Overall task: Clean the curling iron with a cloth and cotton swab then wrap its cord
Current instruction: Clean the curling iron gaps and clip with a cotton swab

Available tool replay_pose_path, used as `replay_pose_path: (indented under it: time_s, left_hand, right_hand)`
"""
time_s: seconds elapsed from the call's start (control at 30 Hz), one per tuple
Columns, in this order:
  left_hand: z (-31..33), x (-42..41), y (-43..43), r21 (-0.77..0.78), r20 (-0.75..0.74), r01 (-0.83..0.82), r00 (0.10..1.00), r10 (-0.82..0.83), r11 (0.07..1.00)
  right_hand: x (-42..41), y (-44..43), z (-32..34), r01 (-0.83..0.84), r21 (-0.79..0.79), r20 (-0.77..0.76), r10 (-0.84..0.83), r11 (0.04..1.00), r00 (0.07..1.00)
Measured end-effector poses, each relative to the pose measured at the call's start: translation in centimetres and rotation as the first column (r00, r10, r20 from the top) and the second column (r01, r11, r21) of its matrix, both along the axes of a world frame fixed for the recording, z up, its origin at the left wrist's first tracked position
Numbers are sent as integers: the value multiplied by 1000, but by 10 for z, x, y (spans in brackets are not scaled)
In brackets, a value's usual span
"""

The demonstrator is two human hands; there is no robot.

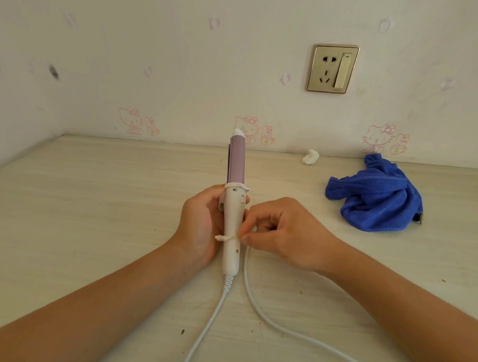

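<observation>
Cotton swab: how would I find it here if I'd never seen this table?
Find the curling iron, held by the left hand at the middle of the table. The cotton swab lies crosswise over its white handle, pinched in the fingers of the right hand. Unlike the long smooth cord below, it is a short stick with a fluffy tip.

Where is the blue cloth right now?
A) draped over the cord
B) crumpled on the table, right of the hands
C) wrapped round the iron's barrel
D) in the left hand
B: the blue cloth lies crumpled on the table, untouched, while the right hand pinches the cotton swab against the curling iron held by the left hand.
</observation>
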State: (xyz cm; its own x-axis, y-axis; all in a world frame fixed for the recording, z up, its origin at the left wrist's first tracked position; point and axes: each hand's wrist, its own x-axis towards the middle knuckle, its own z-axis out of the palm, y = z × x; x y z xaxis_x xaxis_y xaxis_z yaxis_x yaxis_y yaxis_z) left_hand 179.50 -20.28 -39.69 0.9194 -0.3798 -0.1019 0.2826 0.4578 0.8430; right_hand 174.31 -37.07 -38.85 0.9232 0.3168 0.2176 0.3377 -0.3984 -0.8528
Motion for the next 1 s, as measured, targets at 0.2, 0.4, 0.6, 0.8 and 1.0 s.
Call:
replay_pose_path:
  time_s: [0.2, 0.4, 0.6, 0.8, 1.0]
  left_hand:
    - [-1, -1, -2, 169, 66, -22, 998, 11, 985]
    - [-1, -1, -2, 193, 89, -37, 996, 20, 980]
    - [0, -3, -3, 238, 129, -50, 991, 20, 970]
    - [2, -5, -4, 233, 76, -33, 997, 15, 972]
    - [2, -4, -4, 200, 48, 3, 999, -12, 980]
  right_hand:
    - [3, -3, 1, 124, 55, 91, -128, 991, 988]
    - [3, -1, 3, 150, 100, 128, -163, 984, 978]
    - [0, 2, 1, 109, 99, 132, -122, 989, 984]
    - [-2, 2, 1, 41, 68, 77, -46, 997, 996]
    - [2, -4, 3, 81, 127, 67, -90, 989, 994]
